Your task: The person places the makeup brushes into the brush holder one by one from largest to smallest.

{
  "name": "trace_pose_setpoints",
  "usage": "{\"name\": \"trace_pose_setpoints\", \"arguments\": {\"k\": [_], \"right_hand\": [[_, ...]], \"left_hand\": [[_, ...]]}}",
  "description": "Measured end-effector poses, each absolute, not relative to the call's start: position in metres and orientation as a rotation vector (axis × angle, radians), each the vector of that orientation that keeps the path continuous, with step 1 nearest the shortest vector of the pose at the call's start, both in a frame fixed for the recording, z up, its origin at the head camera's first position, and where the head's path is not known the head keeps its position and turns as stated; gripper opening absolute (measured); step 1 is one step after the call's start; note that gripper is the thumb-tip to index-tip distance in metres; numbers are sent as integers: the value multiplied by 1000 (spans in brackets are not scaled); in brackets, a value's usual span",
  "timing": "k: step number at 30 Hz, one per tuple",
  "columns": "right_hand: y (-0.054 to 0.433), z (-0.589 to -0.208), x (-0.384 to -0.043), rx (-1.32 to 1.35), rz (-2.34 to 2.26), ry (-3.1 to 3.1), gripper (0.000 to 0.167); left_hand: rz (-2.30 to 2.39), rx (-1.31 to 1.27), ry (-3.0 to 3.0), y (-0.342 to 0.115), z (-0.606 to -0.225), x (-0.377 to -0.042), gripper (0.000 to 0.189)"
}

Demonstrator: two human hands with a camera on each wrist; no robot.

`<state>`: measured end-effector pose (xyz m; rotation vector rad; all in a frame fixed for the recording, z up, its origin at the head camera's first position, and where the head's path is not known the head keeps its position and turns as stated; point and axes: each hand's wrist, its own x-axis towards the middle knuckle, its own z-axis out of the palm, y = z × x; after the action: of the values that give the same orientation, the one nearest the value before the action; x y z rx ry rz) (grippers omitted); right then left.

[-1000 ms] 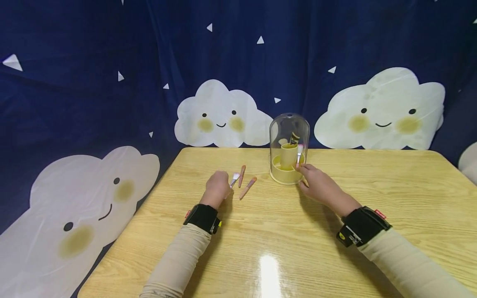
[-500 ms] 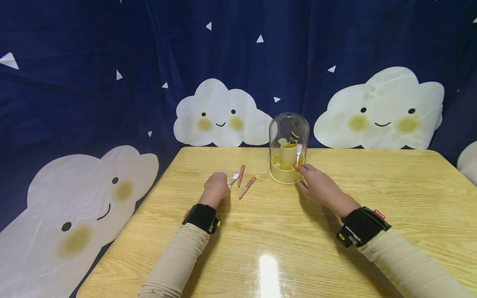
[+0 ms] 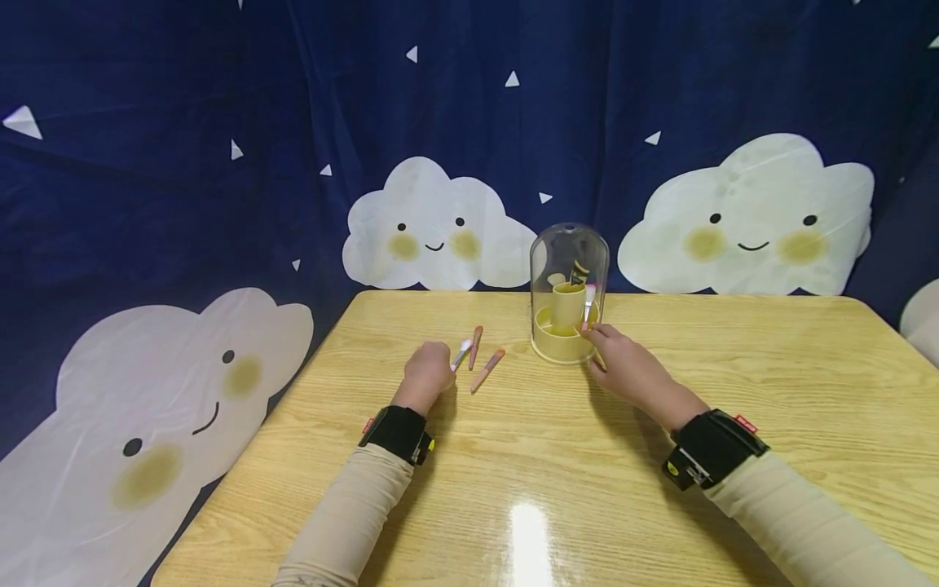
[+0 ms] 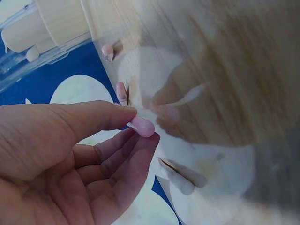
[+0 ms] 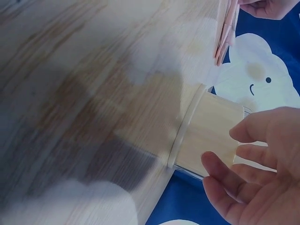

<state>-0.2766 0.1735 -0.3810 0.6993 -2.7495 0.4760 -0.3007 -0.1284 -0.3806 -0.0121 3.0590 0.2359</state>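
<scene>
My left hand (image 3: 428,368) pinches a pink-handled makeup brush (image 3: 461,354). In the left wrist view, the pink handle end (image 4: 143,126) pokes out between thumb and fingertips. Two brown-tipped makeup brushes, one upper (image 3: 475,346) and one lower (image 3: 487,371), lie on the table just right of that hand. My right hand (image 3: 631,367) is at the front right of a cream brush holder (image 3: 561,348) under a clear dome (image 3: 570,236). Its thumb and fingers are spread apart at the holder's side in the right wrist view. A pink-and-white brush (image 3: 589,303) stands in the holder.
A dark-and-gold brush (image 3: 579,273) and a pale one (image 3: 557,280) also stand inside the dome. The wooden table (image 3: 499,481) ends at a dark blue curtain (image 3: 469,98) with printed clouds.
The left hand shifts only slightly, and the brush's light bristles tilt a little with it. The right hand stays at the holder.
</scene>
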Motion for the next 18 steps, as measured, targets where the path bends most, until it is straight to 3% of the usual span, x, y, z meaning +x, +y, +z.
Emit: {"name": "trace_pose_setpoints", "arguments": {"k": [9,18], "right_hand": [[176,-383,-276,714,466,-2692,47],[176,-383,-276,707,433,-2670,48]], "left_hand": [[351,136,3206,-111,-373,-299,23],[642,343,3302,-85,-364,-294,14]]}}
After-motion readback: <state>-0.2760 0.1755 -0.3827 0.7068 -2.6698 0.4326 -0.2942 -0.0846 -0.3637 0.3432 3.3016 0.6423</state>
